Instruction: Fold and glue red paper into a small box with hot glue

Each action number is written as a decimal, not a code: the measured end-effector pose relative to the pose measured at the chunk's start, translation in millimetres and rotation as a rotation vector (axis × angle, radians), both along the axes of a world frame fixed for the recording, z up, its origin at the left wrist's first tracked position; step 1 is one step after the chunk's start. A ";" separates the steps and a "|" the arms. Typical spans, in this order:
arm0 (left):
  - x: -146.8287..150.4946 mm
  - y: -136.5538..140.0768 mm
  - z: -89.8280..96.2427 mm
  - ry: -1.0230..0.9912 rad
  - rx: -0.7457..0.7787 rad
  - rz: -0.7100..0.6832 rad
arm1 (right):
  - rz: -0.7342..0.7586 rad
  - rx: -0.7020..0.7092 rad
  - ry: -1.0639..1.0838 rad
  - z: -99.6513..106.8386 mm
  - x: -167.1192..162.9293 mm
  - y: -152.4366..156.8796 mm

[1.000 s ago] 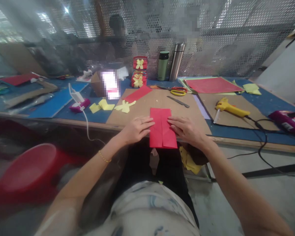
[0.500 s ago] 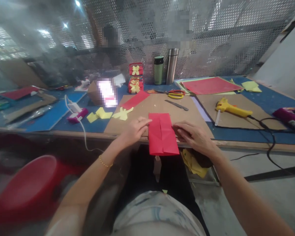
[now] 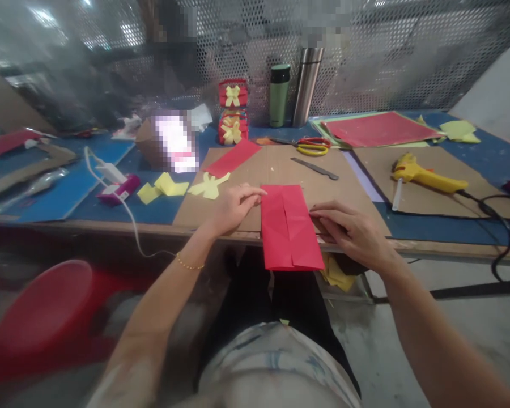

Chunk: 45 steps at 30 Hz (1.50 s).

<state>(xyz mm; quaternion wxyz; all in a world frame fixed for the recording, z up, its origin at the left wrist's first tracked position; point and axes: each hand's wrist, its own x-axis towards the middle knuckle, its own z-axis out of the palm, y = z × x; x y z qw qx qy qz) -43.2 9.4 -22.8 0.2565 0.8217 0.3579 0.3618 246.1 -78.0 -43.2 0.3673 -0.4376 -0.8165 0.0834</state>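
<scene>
Two hands at a folded red paper. The red paper (image 3: 280, 232), a rectangle with a slit-like seam running down its middle, lies between the hands; its far part is over a brown cardboard sheet (image 3: 276, 164), its near end projects past the table edge. The left hand (image 3: 236, 208) (a beaded bracelet (image 3: 189, 262) circles its wrist) has its fingers bent and close together, tips at the paper's left edge; whether they pinch that edge cannot be told. The right hand (image 3: 351, 228) has its fingers pressed together, tips at the opposite edge; whether these grip or merely touch it is likewise unclear. Just beyond the left hand, toward its outer side: a yellow paper bow (image 3: 209, 187), with folded yellow pieces (image 3: 165, 185) farther out. Farther beyond the same hand: a red strip (image 3: 233, 158), then red boxes (image 3: 233, 116) bearing yellow bows. Beyond the right hand, toward its inner side: a flat blade (image 3: 315, 169), and past it scissors (image 3: 313, 148) with red and yellow handles. Beyond the right hand, toward its outer side: a yellow glue gun (image 3: 429, 177).
</scene>
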 end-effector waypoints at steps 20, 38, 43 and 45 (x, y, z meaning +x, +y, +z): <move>4.4 -6.4 8.4 0.212 0.238 -0.132 | 0.059 -0.046 -0.107 16.9 -17.3 -55.9; 6.6 -8.9 7.0 0.434 0.438 -0.137 | -0.427 0.365 -0.207 -4.6 -44.2 -53.9; 6.8 -10.9 9.0 0.489 0.391 -0.146 | -0.495 0.247 -0.048 -3.6 -37.4 -47.6; 7.0 -11.5 9.7 0.503 0.375 -0.135 | -0.542 0.195 0.024 -1.7 -34.0 -44.4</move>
